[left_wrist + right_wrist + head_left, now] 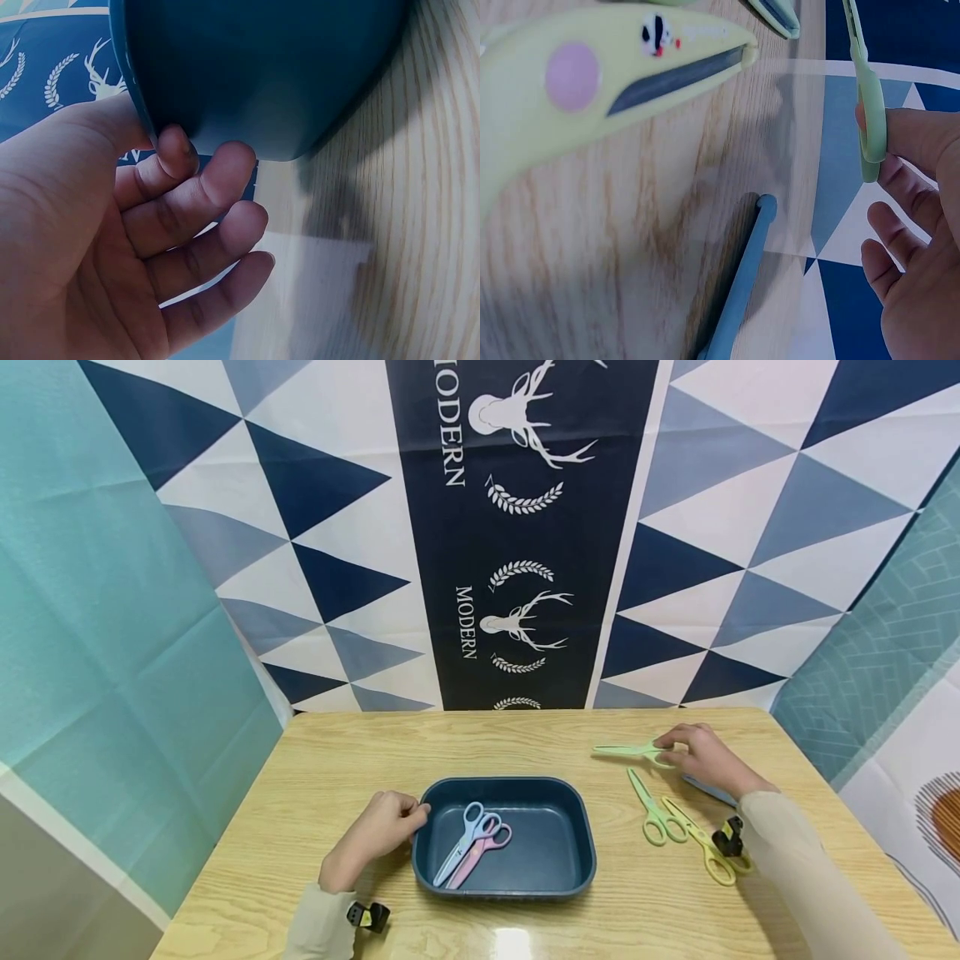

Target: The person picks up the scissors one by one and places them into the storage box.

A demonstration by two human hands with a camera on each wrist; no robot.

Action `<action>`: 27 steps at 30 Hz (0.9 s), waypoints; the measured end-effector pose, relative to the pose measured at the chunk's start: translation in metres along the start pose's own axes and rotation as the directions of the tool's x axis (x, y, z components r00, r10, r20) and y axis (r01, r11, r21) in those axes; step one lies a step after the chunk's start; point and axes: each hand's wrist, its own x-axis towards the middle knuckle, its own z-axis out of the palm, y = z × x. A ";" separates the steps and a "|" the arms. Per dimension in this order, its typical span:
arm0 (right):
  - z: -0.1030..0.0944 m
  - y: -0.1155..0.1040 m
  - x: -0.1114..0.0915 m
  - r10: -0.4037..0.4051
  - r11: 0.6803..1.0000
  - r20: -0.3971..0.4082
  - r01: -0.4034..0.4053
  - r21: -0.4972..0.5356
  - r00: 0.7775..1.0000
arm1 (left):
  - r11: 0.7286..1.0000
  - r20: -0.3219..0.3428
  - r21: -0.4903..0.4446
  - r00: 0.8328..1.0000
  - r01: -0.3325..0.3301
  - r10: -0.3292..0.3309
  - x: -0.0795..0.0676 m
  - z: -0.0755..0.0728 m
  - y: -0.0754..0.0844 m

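Note:
My left hand (382,824) pinches the left rim of a dark blue rectangular bin (536,852) between thumb and index finger; the left wrist view shows the other fingers loosely bent beside its wall (247,82). Inside the bin, blue scissors (459,852) lie partly over pink scissors (474,858). Toward the table's back right, my right hand (701,755) pinches light green scissors (633,750) by the handle loops, blades pointing left. In the right wrist view these green scissors (871,112) are held off the tabletop.
Below the right hand lie a second pair of green scissors (654,810) and yellow scissors (701,839), partly under the right forearm. A blue pair (708,789) is mostly hidden by the hand. Patterned cloth (525,527) hangs behind the wooden table (360,743).

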 end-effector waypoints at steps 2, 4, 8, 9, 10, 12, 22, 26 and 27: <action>0.000 -0.002 0.000 -0.006 1.000 -0.005 0.006 -0.002 1.000 | 1.000 0.000 -0.002 1.000 0.004 -0.004 0.000 0.000 0.000; 0.000 -0.004 -0.001 -0.007 1.000 -0.009 0.007 -0.004 1.000 | 1.000 -0.001 -0.005 1.000 0.007 -0.007 0.000 0.000 0.000; -0.002 -0.007 -0.001 0.000 1.000 -0.004 0.000 -0.010 1.000 | 1.000 -0.003 -0.003 1.000 0.010 -0.010 0.000 0.001 -0.001; -0.002 -0.007 -0.002 0.003 1.000 -0.003 -0.003 -0.013 1.000 | 1.000 -0.003 -0.003 1.000 0.010 -0.010 0.000 0.001 -0.001; -0.002 -0.008 -0.001 0.004 1.000 -0.001 -0.004 -0.015 1.000 | 1.000 -0.003 -0.003 1.000 0.010 -0.010 0.000 0.001 -0.001; -0.002 -0.009 -0.001 0.003 1.000 0.000 -0.003 -0.022 1.000 | 1.000 -0.004 -0.004 1.000 0.009 -0.009 0.000 0.001 -0.001; -0.006 -0.022 -0.001 -0.006 1.000 -0.013 0.006 -0.028 1.000 | 1.000 -0.003 -0.002 1.000 0.012 -0.012 -0.001 0.000 0.001; -0.008 -0.030 -0.001 -0.013 0.999 -0.016 0.013 -0.037 1.000 | 1.000 0.001 0.005 1.000 0.018 -0.018 -0.001 -0.001 0.001; -0.008 -0.031 -0.001 -0.013 0.999 -0.014 0.012 -0.040 1.000 | 1.000 0.002 0.007 1.000 0.019 -0.019 -0.001 -0.001 0.002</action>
